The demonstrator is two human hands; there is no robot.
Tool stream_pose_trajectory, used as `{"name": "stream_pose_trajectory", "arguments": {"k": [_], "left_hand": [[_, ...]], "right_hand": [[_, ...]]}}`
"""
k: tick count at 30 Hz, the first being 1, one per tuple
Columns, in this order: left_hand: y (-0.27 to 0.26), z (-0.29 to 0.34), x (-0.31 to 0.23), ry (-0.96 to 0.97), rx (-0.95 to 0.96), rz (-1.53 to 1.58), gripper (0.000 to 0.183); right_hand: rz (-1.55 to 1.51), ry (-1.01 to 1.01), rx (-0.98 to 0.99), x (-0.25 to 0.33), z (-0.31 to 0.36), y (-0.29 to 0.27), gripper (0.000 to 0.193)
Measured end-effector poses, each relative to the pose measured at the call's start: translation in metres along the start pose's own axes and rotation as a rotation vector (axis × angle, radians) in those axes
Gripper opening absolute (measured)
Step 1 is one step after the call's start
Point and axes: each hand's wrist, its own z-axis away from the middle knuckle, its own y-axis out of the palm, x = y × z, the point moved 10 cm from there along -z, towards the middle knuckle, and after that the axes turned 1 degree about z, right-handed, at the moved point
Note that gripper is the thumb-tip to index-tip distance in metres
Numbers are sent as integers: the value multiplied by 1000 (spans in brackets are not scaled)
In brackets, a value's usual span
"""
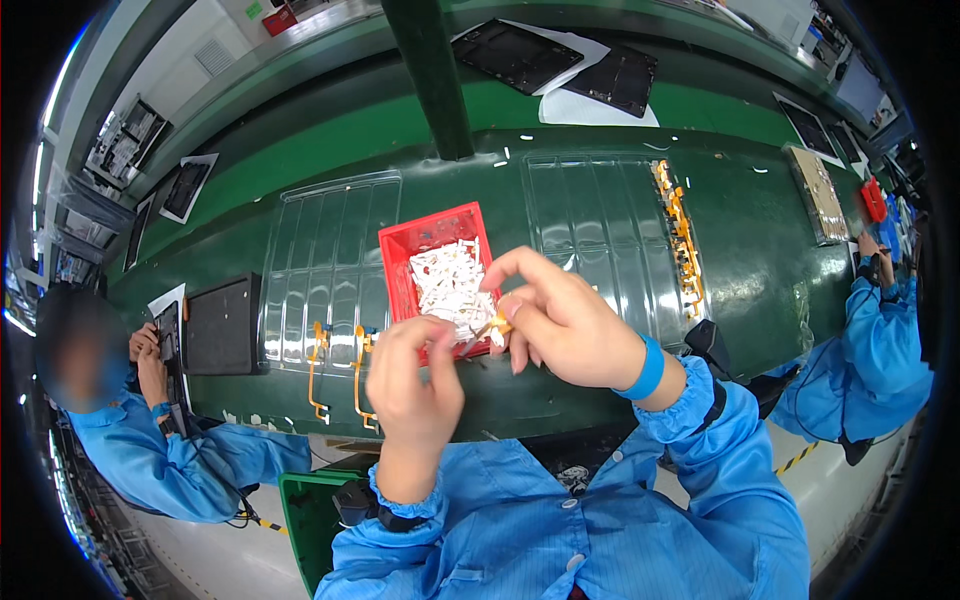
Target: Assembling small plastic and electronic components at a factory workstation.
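My right hand [572,325] pinches a small orange flex cable [502,323] with a white end at the near right corner of a red bin [396,275]. Close by on the left, my left hand [408,378] has its thumb and fingers curled together; anything between them is too small to make out. Many small white strips [445,280] fill the bin in a loose heap. Left of my left hand lie two more orange flex cables [317,375], set lengthwise. A row of orange flex cables [680,245] rests on the right-hand clear tray [580,215].
Another clear tray [330,235] and a black pad [222,325] lie to the left. A green post [428,80] rises behind the bin. Dark panels [530,60] sit at the back. Co-workers in blue sit left [190,465] and right [860,345]. A green bin [305,530] stands below the bench.
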Motion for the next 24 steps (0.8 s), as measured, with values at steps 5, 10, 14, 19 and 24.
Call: {"name": "stream_pose_trajectory", "arguments": {"k": [5,10,14,19,24], "left_hand": [[15,-12,13,9,111,-223,16],[19,-14,-18,100,152,-133,19],[28,-12,-19,136,211,49,26],[33,-10,-22,173,207,39,26],[34,-13,-13,55,252,23,19]], "right_hand": [[129,-66,-144,6,-2,-14,19],[82,-75,-138,1,-5,-16,19],[-6,-24,-106,-7,-8,-13,20],[8,-33,-87,-12,-9,-12,19],[70,-66,-84,-7,-10,-12,19]]}}
